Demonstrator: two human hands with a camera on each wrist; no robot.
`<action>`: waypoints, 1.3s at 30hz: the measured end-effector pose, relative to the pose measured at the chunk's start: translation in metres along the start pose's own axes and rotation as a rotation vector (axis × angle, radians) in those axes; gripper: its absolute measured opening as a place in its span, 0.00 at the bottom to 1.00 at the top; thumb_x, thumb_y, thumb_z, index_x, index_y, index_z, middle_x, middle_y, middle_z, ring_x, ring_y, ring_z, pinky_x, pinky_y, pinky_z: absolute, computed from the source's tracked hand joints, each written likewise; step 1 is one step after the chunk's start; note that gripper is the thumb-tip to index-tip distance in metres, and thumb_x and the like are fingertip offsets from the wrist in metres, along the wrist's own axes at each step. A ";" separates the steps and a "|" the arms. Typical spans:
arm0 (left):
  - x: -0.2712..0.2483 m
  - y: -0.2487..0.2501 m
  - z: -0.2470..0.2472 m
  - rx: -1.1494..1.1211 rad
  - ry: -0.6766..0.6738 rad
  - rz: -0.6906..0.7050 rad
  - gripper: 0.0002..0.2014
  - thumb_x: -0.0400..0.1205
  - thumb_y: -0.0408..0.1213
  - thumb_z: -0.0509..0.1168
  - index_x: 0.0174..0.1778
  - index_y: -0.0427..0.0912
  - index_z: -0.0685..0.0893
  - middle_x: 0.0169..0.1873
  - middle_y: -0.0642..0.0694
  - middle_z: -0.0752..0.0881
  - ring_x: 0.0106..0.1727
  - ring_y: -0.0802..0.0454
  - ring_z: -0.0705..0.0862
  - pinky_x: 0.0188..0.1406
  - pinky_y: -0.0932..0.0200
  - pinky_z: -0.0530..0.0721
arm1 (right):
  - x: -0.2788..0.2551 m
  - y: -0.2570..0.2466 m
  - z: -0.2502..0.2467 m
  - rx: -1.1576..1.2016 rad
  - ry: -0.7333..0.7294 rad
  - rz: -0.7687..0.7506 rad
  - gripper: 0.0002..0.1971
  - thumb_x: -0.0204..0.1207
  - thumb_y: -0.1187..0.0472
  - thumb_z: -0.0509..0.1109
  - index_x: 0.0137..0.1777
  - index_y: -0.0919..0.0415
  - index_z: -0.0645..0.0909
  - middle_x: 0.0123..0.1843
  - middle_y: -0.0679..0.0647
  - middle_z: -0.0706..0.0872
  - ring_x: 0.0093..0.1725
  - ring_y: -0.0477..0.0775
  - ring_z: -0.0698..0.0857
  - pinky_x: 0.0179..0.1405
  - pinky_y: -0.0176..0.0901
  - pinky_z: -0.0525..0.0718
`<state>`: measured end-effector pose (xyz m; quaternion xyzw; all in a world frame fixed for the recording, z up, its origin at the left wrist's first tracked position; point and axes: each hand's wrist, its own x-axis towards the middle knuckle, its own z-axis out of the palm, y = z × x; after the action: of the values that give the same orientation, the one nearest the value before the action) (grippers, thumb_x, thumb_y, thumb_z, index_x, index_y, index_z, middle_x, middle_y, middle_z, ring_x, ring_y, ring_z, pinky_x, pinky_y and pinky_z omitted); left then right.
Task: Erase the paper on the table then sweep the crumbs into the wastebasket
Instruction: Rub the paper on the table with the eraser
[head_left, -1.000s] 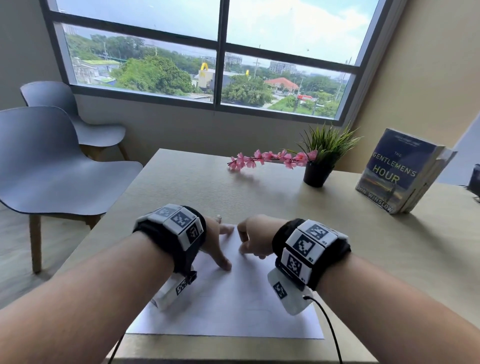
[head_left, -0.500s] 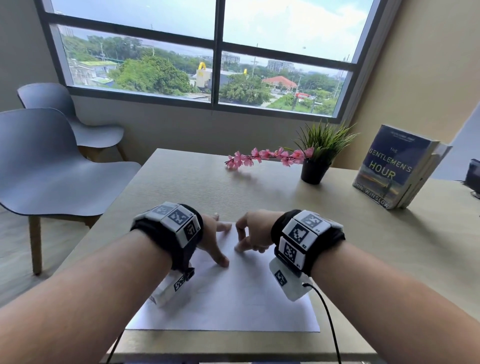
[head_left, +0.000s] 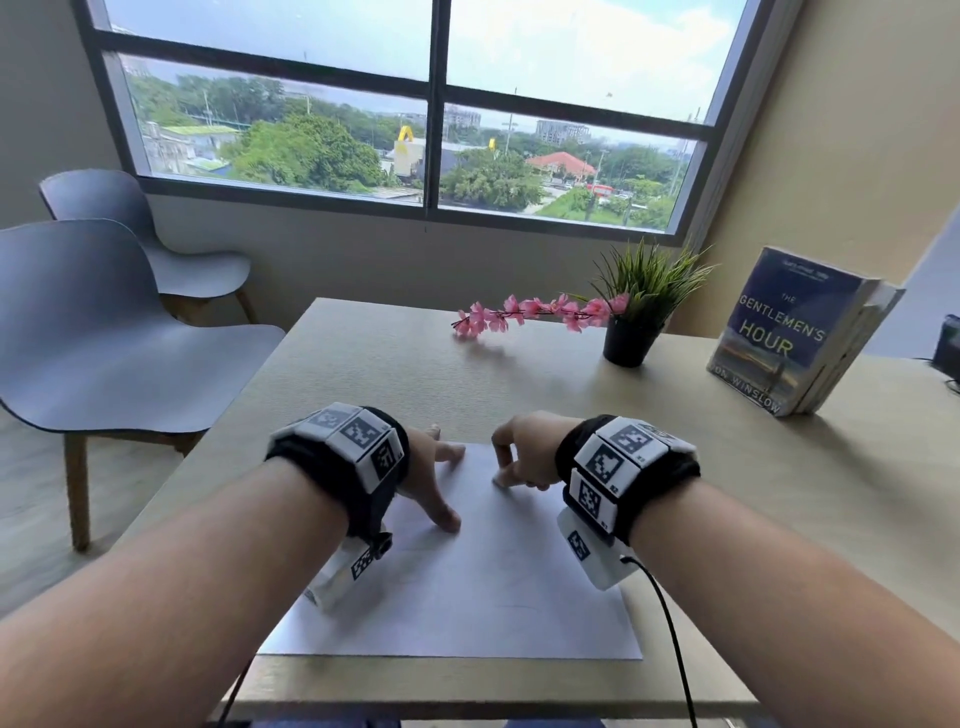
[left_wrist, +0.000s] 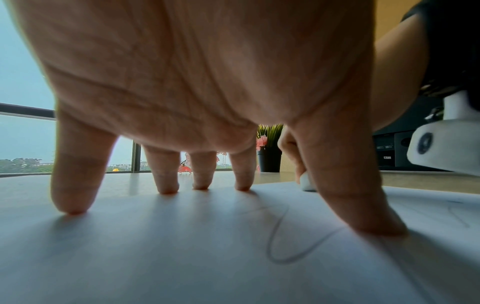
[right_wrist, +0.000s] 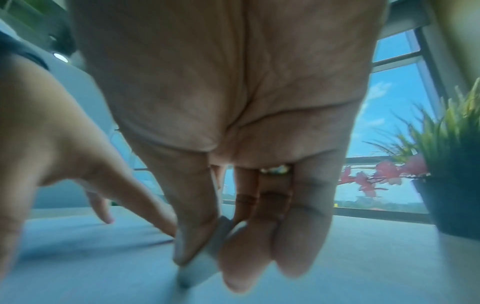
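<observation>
worktop (head_left: 519, 374) carries paper (head_left: 467, 597) at near edge. left hand (head_left: 426, 467) spread, fingertips (left_wrist: 70, 209) pressing sheet, likely to stop it sliding. right hand (head_left: 524, 452) pinches white eraser (right_wrist: 200, 267), tip on paper near far edge. pencil loop (left_wrist: 280, 242) faint. wastebasket, crumbs not visible.

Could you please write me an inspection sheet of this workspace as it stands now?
Surface: wooden table, paper near the front edge.
Job's things: paper bears faint pencil lines; eraser tip on paper; wastebasket not seen.
Clutter: potted plant, pink flower sprig, book.
Hands: left hand presses spread fingertips on the paper; right hand pinches the eraser.
Cables: black cable from right wrist.
Surroundings: two chairs, window.
</observation>
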<state>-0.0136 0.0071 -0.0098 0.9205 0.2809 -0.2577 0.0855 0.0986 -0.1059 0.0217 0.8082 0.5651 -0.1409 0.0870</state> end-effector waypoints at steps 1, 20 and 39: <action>0.000 0.000 0.000 0.003 0.000 -0.002 0.54 0.64 0.70 0.70 0.81 0.66 0.46 0.84 0.55 0.42 0.85 0.47 0.52 0.81 0.43 0.59 | -0.001 -0.001 0.002 -0.001 0.001 -0.011 0.06 0.80 0.57 0.70 0.47 0.56 0.76 0.29 0.47 0.78 0.26 0.45 0.76 0.23 0.33 0.71; -0.002 0.001 -0.002 0.018 0.011 0.003 0.53 0.66 0.68 0.70 0.82 0.65 0.47 0.84 0.54 0.42 0.84 0.46 0.54 0.81 0.44 0.58 | -0.009 0.008 0.002 -0.003 -0.097 0.047 0.09 0.81 0.53 0.68 0.52 0.60 0.80 0.36 0.50 0.85 0.28 0.47 0.79 0.25 0.35 0.74; -0.006 0.005 -0.002 0.059 0.019 0.004 0.52 0.68 0.68 0.68 0.83 0.63 0.45 0.84 0.52 0.43 0.85 0.47 0.53 0.82 0.45 0.56 | -0.016 -0.020 0.014 0.006 -0.146 -0.089 0.11 0.83 0.54 0.65 0.55 0.63 0.79 0.48 0.58 0.89 0.37 0.52 0.82 0.27 0.35 0.73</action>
<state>-0.0141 0.0009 -0.0045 0.9257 0.2719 -0.2569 0.0561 0.0733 -0.1173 0.0142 0.7700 0.5923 -0.2050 0.1192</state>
